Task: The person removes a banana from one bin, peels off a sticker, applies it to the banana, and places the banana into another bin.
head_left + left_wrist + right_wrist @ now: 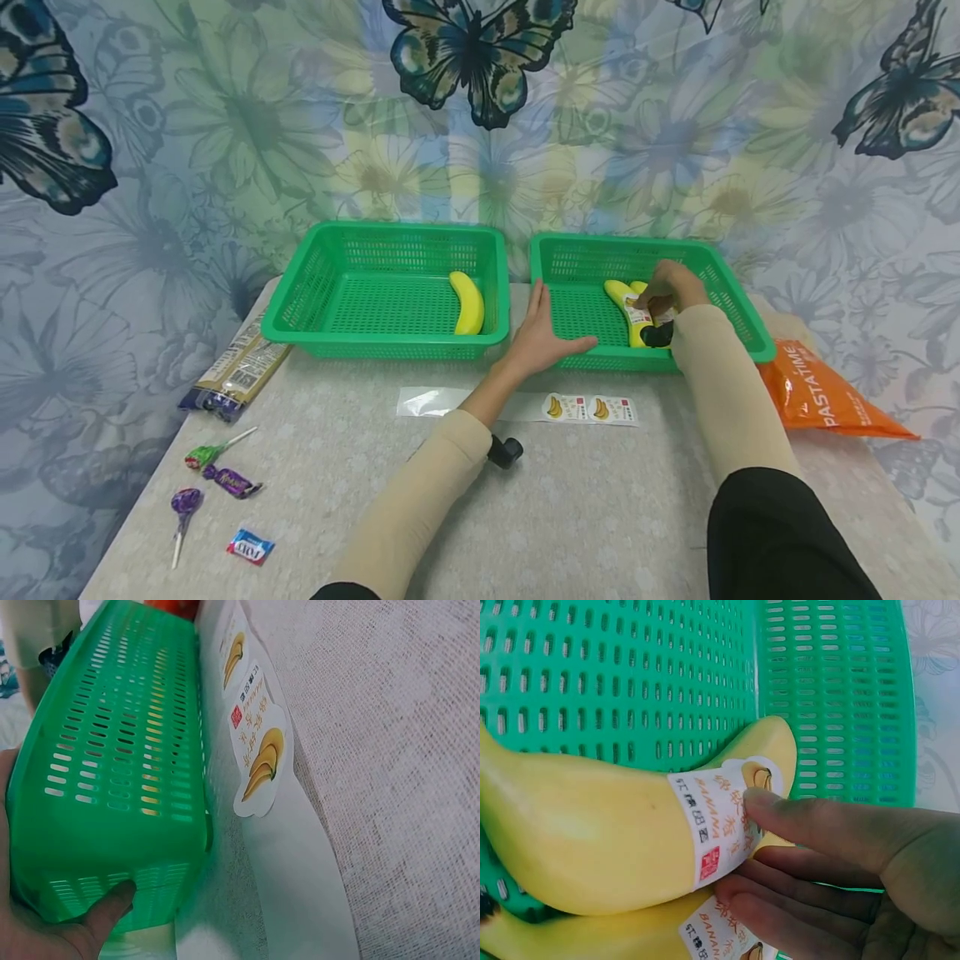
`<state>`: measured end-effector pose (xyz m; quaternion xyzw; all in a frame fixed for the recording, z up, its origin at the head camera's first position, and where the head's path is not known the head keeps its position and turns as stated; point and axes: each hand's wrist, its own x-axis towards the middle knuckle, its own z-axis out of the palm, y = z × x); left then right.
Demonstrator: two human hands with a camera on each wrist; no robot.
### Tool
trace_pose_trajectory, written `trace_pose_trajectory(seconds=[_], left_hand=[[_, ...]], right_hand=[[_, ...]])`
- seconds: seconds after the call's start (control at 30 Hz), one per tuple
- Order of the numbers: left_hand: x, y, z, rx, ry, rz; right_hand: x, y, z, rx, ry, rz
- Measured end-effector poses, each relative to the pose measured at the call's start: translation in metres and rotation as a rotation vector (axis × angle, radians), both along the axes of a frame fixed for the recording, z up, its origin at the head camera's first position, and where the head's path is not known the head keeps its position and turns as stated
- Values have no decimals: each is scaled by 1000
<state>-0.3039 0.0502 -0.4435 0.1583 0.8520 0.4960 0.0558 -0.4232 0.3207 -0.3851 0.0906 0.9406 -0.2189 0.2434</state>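
Observation:
Inside the right green basket, my right hand holds a yellow banana. Its thumb lies on the white banana sticker wrapped across the fruit, while the other fingers curl at the side. A second labelled banana lies alongside. My left hand is spread at this basket's near left corner, with straight fingers by the rim and the thumb along the outer wall. On the table below lies a clear backing strip carrying two banana stickers.
The left green basket contains one banana without a visible sticker. An orange pasta bag lies at right, a long flat packet at left. Near the left edge are a green lollipop, a purple lollipop and wrapped sweets.

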Motion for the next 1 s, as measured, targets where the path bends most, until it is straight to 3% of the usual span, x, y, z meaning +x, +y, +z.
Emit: trace_pose_trajectory(seconds=[0.2, 0.43, 0.67, 1.0], left_hand=[[0, 4, 1, -13, 11, -8], [0, 5, 1, -8, 13, 0], [-1, 1, -3, -13, 17, 24], [1, 6, -3, -9, 44, 44]], right_hand=[[10, 4, 17, -11, -13, 31], [26, 2, 39, 44, 76, 96], [45, -9, 42, 13, 143, 128], [68, -23, 50, 65, 210, 191]])
